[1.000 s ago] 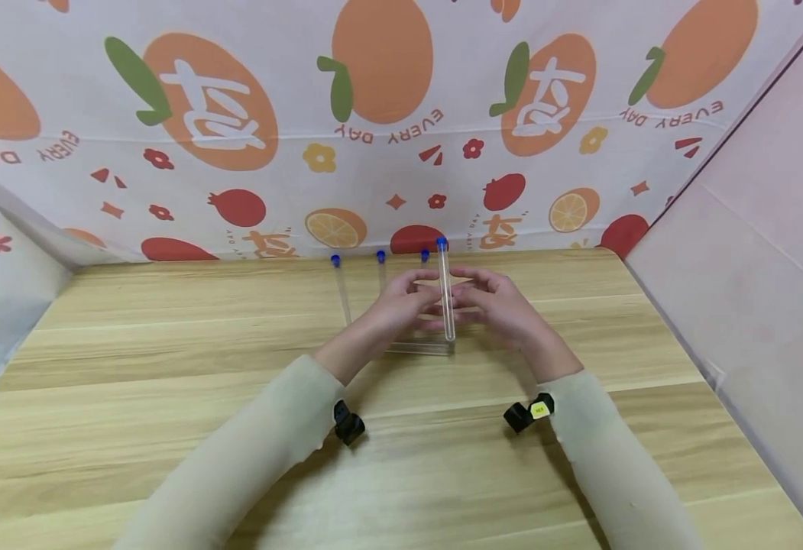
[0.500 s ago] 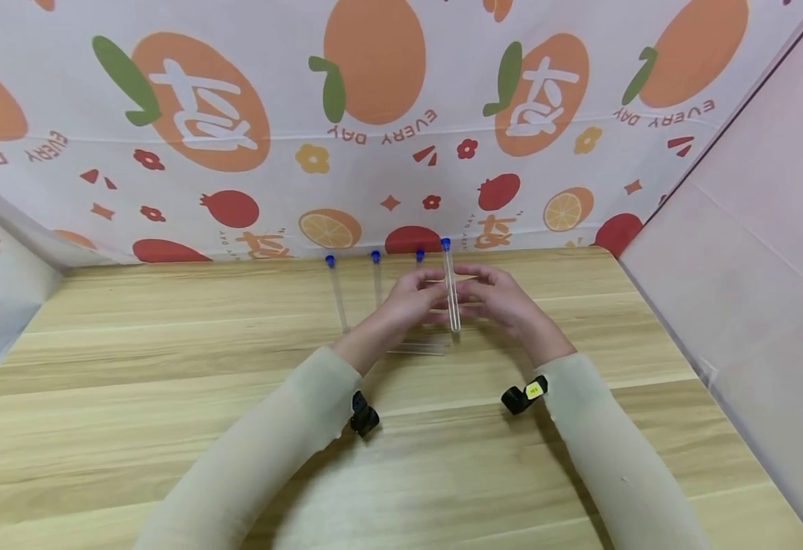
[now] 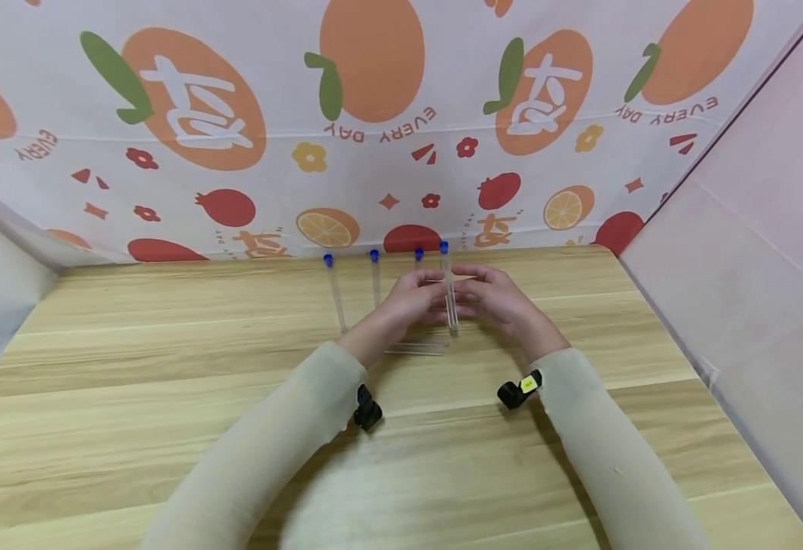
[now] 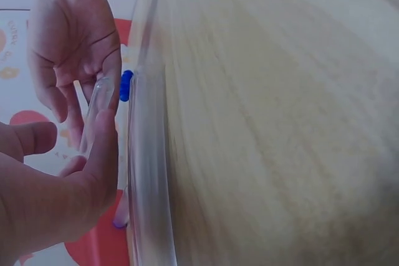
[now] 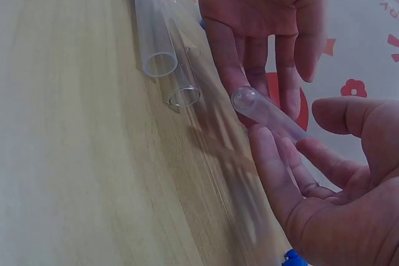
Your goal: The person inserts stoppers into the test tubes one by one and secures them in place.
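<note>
My left hand [image 3: 404,302] and right hand [image 3: 500,299] face each other in the head view. Between their fingertips they hold a clear test tube [image 3: 450,298] with a blue cap, its capped end toward the back wall. In the right wrist view the tube's rounded end [image 5: 246,98] points at the camera. Both hands have bent fingers, and parts of their grip hide behind the tube. To the left lie similar capped tubes: an outer one [image 3: 335,294], a middle one [image 3: 376,279], and a third whose blue cap [image 3: 419,253] shows above my left hand.
Clear tubes [image 3: 416,348] lie crosswise in front of the row; two open tube ends [image 5: 160,65] show side by side in the right wrist view. The wooden table [image 3: 442,473] meets a fruit-printed cloth wall [image 3: 380,176] just behind the blue caps.
The held tube has shifted a little to the right, away from the third capped tube, and its cap sits slightly lower. Both hands stay around it; the other tubes keep their places.
</note>
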`<action>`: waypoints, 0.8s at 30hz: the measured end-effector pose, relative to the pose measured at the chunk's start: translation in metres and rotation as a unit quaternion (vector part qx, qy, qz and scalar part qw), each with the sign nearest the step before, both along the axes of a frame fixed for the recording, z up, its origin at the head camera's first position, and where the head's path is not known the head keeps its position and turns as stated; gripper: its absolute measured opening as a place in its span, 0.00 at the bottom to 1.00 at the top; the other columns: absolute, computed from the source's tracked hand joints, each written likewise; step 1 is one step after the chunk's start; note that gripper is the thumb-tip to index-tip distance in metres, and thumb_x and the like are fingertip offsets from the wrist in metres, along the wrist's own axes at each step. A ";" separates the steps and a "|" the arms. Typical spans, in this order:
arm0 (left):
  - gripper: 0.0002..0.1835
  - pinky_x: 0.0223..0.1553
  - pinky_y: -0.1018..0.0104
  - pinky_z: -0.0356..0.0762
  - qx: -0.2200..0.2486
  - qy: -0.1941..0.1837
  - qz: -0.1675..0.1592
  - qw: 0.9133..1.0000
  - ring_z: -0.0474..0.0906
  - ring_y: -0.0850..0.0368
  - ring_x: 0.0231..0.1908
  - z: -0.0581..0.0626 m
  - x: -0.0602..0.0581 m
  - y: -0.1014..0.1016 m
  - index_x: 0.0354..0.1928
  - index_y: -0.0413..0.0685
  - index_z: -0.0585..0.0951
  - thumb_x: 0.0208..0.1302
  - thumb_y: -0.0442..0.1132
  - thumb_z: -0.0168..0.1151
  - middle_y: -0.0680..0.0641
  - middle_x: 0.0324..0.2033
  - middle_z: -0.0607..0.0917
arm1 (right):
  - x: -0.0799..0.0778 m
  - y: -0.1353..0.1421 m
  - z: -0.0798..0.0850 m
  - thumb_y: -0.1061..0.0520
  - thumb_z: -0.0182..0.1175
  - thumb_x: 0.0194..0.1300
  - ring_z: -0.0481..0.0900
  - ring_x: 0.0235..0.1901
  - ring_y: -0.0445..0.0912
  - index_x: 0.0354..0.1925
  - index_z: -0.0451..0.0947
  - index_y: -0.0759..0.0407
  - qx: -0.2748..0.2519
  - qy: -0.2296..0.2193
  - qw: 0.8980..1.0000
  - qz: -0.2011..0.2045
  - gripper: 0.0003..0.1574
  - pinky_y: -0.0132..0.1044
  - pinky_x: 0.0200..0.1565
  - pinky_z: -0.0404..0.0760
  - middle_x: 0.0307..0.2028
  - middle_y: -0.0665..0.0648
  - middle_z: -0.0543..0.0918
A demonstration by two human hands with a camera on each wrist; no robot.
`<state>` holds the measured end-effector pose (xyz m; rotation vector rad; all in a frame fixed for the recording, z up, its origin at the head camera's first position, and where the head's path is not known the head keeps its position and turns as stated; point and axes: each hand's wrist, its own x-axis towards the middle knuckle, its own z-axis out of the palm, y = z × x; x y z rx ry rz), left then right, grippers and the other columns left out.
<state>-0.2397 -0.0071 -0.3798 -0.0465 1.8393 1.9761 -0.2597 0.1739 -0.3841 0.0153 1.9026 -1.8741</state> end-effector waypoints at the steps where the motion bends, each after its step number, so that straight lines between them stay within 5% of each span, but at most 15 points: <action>1: 0.24 0.55 0.53 0.81 0.000 0.000 -0.001 1.000 0.79 0.47 0.56 -0.001 -0.001 0.000 0.70 0.39 0.66 0.76 0.38 0.53 0.41 0.61 0.76 | 0.000 0.000 -0.001 0.62 0.51 0.76 0.78 0.56 0.54 0.70 0.65 0.60 0.000 -0.001 1.000 0.000 0.27 0.45 0.56 0.82 0.60 0.64 0.75; 24: 0.25 0.59 0.55 0.78 -0.017 -0.004 -0.015 1.000 0.73 0.45 0.63 -0.003 0.000 0.005 0.72 0.41 0.65 0.76 0.38 0.52 0.39 0.68 0.70 | 0.000 0.002 -0.013 0.60 0.51 0.77 0.80 0.57 0.53 0.70 0.65 0.60 0.019 -0.006 1.000 -0.003 0.27 0.43 0.55 0.83 0.63 0.64 0.76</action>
